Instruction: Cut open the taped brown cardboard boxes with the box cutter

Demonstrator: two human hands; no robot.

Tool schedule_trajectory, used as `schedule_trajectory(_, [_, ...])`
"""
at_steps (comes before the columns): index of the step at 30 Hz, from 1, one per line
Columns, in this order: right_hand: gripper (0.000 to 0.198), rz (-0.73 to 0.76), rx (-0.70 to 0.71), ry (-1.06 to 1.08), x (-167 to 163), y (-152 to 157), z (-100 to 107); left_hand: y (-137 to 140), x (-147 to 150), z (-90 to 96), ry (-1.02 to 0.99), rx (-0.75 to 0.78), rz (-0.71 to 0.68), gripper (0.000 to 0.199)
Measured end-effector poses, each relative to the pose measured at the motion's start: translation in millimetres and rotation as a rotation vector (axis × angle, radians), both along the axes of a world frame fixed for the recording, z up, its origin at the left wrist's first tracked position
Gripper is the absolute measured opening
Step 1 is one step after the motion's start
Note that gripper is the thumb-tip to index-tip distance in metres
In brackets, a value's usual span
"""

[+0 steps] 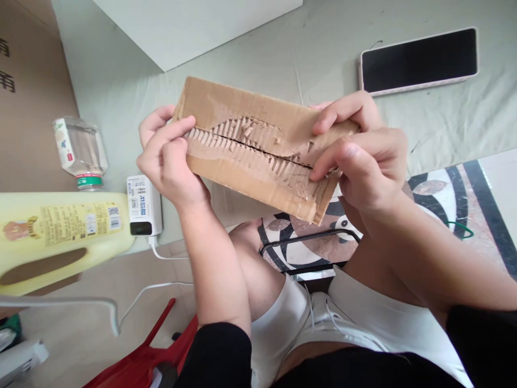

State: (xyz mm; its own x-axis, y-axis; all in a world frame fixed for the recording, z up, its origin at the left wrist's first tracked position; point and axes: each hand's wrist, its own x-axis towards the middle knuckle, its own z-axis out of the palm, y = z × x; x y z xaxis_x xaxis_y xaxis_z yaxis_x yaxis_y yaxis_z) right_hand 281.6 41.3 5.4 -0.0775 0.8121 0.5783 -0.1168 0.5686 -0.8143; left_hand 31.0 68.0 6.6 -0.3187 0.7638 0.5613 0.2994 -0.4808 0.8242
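Between my hands, a small brown cardboard box (pixel 242 172) is lifted above the cloth-covered surface, tilted down to the right. Its facing side has a long middle seam, with torn paper and bared corrugation along both flaps. My left hand (pixel 169 156) grips the left end, one fingertip lying by the seam. At the right end, my right hand (pixel 367 145) is closed on the box, its fingers bent over the face near the seam. The far side of the box and whatever is inside are hidden.
A phone (pixel 420 62) lies at the upper right. Left are a clear bottle (pixel 83 148), a white power bank (pixel 144 207) with a cable, and a yellow jug (pixel 64 231). A white panel (pixel 194 27) is behind; a red stool (pixel 149 350) stands below left.
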Motion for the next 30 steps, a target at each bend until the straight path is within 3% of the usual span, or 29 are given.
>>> schedule_trajectory(3, [0.037,-0.065,-0.017,-0.074,-2,-5,5,-1,-1,0.6,0.013,-0.009,0.003,0.039])
schedule_trajectory(7, [0.044,-0.171,0.106,-0.071,-4,-7,9,-2,0,0.8,0.005,-0.007,-0.006,0.037])
schedule_trajectory(10, [0.044,-0.143,0.18,-0.142,-2,-5,8,-2,-1,0.3,0.006,-0.003,-0.022,0.036])
schedule_trajectory(19, [0.042,-0.156,0.167,-0.19,-1,-3,1,4,-13,-9.0,0.074,0.039,-0.029,0.038])
schedule_trajectory(30, [0.04,-0.191,0.194,-0.193,-2,-1,-3,-3,4,3.4,-0.003,-0.014,0.012,0.037])
